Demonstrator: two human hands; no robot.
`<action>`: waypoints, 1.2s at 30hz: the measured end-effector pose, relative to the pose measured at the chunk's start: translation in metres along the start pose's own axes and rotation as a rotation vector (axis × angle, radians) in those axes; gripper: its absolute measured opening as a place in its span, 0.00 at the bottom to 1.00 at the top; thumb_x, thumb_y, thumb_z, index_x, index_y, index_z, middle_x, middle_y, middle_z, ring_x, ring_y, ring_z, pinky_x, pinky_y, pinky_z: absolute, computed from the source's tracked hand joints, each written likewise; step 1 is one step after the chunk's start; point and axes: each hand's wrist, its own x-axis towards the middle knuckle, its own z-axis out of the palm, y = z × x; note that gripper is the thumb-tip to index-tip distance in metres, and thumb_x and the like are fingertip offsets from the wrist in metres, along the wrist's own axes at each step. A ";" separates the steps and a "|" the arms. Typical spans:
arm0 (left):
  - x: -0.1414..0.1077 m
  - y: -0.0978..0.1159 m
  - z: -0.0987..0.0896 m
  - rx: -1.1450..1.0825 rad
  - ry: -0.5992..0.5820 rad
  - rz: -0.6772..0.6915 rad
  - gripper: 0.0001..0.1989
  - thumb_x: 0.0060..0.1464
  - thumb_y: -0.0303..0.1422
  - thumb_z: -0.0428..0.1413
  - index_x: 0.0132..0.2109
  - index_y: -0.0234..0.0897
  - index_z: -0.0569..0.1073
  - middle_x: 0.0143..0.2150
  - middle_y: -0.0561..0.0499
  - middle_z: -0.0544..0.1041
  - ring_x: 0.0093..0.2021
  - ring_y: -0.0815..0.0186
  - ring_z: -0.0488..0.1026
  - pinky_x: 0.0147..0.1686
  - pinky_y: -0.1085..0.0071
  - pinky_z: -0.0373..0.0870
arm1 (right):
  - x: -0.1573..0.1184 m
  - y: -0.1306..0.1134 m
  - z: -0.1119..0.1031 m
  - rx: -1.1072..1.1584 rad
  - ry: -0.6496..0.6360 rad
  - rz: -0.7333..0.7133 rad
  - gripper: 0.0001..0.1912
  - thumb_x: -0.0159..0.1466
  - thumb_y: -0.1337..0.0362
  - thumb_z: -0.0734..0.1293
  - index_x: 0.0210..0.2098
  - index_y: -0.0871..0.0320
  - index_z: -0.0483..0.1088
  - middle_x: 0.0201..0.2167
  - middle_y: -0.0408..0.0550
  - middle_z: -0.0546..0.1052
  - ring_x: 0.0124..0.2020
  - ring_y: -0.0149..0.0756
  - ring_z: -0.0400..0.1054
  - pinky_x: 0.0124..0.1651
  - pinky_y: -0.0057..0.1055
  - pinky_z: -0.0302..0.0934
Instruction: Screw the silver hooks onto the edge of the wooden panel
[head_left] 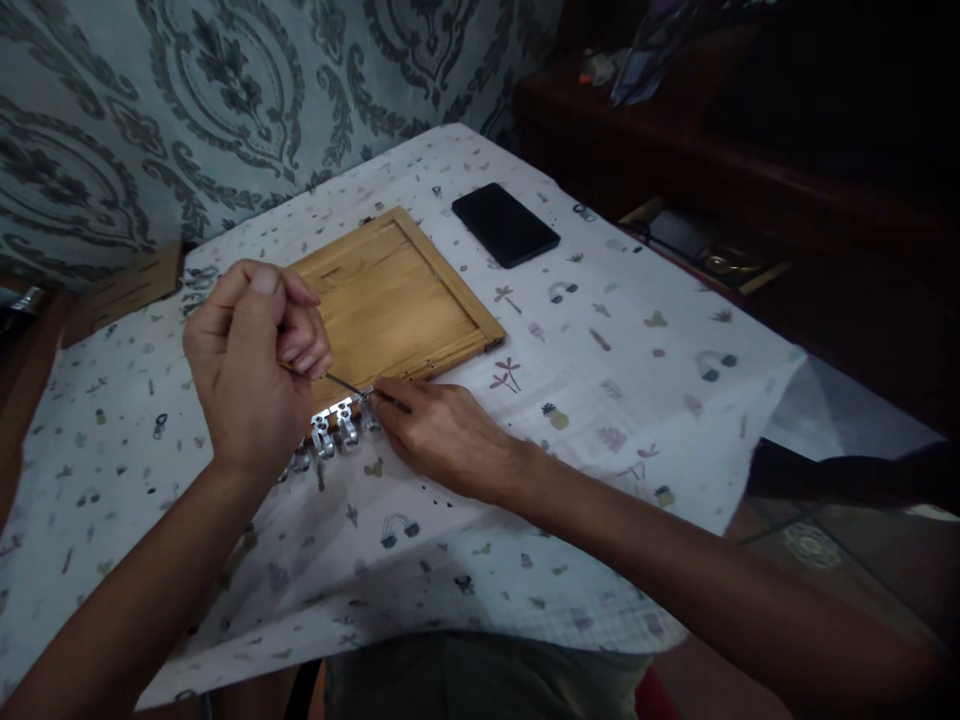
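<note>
My left hand (pixel 259 350) is closed in a fist around what looks like a screwdriver (pixel 341 382). Its thin shaft points down to the right, and its handle is hidden in the fist. The tip meets a silver metal hook rail (pixel 322 435) on the near edge of a framed wooden board (pixel 397 290). Several hooks hang from that rail over the table's cloth. My right hand (pixel 442 430) pinches the rail's right end against the board, its fingertips close to the shaft's tip. A screw, if any, is too small to make out.
A black phone (pixel 506 225) lies behind the board to the right. Patterned cloth (pixel 600 400) covers the table. Brown cardboard (pixel 124 290) rests at the left by the papered wall. Dark furniture with an open drawer (pixel 697 250) stands at the right.
</note>
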 end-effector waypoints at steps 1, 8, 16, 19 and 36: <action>-0.001 0.000 0.000 0.001 0.004 0.006 0.14 0.63 0.29 0.56 0.27 0.35 0.74 0.16 0.58 0.53 0.17 0.74 0.50 0.16 0.72 0.44 | 0.000 0.000 0.000 -0.002 -0.004 0.001 0.10 0.69 0.74 0.61 0.46 0.66 0.73 0.47 0.56 0.77 0.38 0.38 0.71 0.33 0.35 0.58; -0.003 -0.002 0.000 0.013 -0.016 0.033 0.13 0.60 0.33 0.62 0.27 0.36 0.75 0.16 0.58 0.54 0.17 0.74 0.51 0.16 0.72 0.45 | 0.001 0.000 -0.002 0.003 -0.024 0.003 0.10 0.70 0.73 0.62 0.47 0.67 0.72 0.48 0.56 0.77 0.38 0.38 0.71 0.34 0.35 0.60; -0.006 -0.005 0.005 0.024 -0.062 0.096 0.13 0.59 0.36 0.64 0.28 0.36 0.76 0.16 0.58 0.56 0.17 0.74 0.50 0.16 0.73 0.46 | 0.000 0.000 -0.004 0.009 -0.049 -0.003 0.09 0.70 0.73 0.62 0.47 0.67 0.73 0.47 0.55 0.77 0.38 0.38 0.70 0.34 0.35 0.57; -0.002 -0.007 0.007 -0.001 -0.088 0.098 0.13 0.57 0.36 0.65 0.27 0.36 0.75 0.15 0.59 0.53 0.15 0.75 0.47 0.15 0.72 0.44 | 0.000 0.000 -0.003 0.006 -0.046 0.001 0.10 0.70 0.73 0.61 0.46 0.66 0.73 0.47 0.55 0.77 0.38 0.38 0.70 0.33 0.36 0.56; 0.009 -0.008 0.004 -0.042 -0.382 0.008 0.13 0.59 0.35 0.61 0.27 0.35 0.75 0.15 0.61 0.51 0.13 0.77 0.44 0.13 0.76 0.45 | 0.000 0.002 0.004 -0.023 0.000 -0.004 0.08 0.69 0.73 0.63 0.46 0.66 0.73 0.45 0.55 0.77 0.37 0.39 0.72 0.33 0.35 0.59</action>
